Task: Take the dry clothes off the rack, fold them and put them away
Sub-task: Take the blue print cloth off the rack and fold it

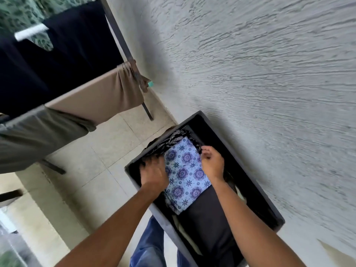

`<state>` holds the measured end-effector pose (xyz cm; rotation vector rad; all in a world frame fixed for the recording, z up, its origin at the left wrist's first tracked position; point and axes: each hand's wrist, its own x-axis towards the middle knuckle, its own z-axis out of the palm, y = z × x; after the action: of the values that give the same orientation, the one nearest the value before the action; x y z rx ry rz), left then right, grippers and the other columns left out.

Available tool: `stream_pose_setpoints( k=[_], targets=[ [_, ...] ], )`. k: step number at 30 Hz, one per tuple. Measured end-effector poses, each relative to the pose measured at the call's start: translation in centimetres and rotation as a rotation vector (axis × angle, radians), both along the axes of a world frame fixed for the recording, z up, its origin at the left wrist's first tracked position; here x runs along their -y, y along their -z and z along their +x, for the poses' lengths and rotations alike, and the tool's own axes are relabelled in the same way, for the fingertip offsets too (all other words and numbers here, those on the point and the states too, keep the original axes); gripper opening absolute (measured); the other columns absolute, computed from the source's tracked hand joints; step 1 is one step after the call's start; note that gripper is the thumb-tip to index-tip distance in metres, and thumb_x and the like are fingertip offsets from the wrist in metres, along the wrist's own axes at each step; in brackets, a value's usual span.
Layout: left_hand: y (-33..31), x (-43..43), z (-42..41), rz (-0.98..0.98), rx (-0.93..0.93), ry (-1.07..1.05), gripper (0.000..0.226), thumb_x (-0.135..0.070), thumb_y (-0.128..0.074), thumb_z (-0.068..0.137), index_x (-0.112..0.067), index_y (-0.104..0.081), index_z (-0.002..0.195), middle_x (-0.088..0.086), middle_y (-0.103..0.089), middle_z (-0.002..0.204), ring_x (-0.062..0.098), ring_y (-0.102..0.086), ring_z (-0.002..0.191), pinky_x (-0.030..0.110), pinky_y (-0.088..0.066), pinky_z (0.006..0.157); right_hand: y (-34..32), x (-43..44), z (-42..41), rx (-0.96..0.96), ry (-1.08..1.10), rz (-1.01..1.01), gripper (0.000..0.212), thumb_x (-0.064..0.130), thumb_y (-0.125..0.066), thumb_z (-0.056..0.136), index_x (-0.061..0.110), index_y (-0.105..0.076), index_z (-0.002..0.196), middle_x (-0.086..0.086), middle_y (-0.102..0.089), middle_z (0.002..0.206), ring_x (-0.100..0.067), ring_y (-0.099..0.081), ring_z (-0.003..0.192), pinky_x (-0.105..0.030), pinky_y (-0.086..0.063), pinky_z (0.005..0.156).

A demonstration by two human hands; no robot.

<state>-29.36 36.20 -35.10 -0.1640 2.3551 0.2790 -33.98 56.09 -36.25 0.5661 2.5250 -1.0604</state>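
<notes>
A folded light-blue cloth with purple flower patterns (pixel 185 174) lies inside a dark rectangular storage box (pixel 240 149) that stands by the wall. My left hand (pixel 153 171) holds the cloth's left edge, its fingers curled down beside it. At the cloth's far right corner my right hand (pixel 212 162) pinches the fabric. A folded black garment (pixel 208 220) lies in the box nearer to me, and crumpled black fabric (pixel 169 141) sits at the far end. On the drying rack (pixel 119 33) at upper left hang a navy garment (pixel 63 54), a tan one (pixel 100 97) and an olive one (pixel 34 139).
A rough grey plastered wall (pixel 260 64) fills the right side. Pale floor tiles (pixel 96 180) lie between the rack and the box. A green patterned cloth (pixel 19 14) hangs at the rack's far end. My blue jeans (pixel 150 245) show below the box.
</notes>
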Motion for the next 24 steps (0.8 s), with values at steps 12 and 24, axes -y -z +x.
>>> stream_pose_setpoints(
  k=[12, 24],
  targets=[
    [1.9, -8.1, 5.4, 0.193, 0.213, 0.016, 0.105, -0.052, -0.064, 0.083, -0.032, 0.012, 0.154, 0.013, 0.001, 0.164, 0.037, -0.007, 0.149, 0.053, -0.023, 0.116, -0.3, -2.1, 6.3, 0.213, 0.472, 0.037, 0.081, 0.044, -0.088, 0.070, 0.025, -0.047, 0.137, -0.008, -0.055, 0.132, -0.028, -0.060, 0.114, -0.042, -0.050, 0.098],
    [-0.5, -8.3, 6.0, 0.193, -0.006, -0.183, 0.092, -0.023, -0.072, 0.081, -0.034, -0.013, 0.152, 0.003, -0.045, 0.144, 0.029, -0.052, 0.126, 0.048, -0.045, 0.102, -2.5, 0.7, 3.9, 0.245, 0.970, -0.687, 0.059, -0.011, -0.069, 0.077, 0.023, -0.055, 0.123, 0.001, -0.060, 0.106, -0.018, -0.058, 0.096, -0.045, -0.048, 0.093]
  ],
)
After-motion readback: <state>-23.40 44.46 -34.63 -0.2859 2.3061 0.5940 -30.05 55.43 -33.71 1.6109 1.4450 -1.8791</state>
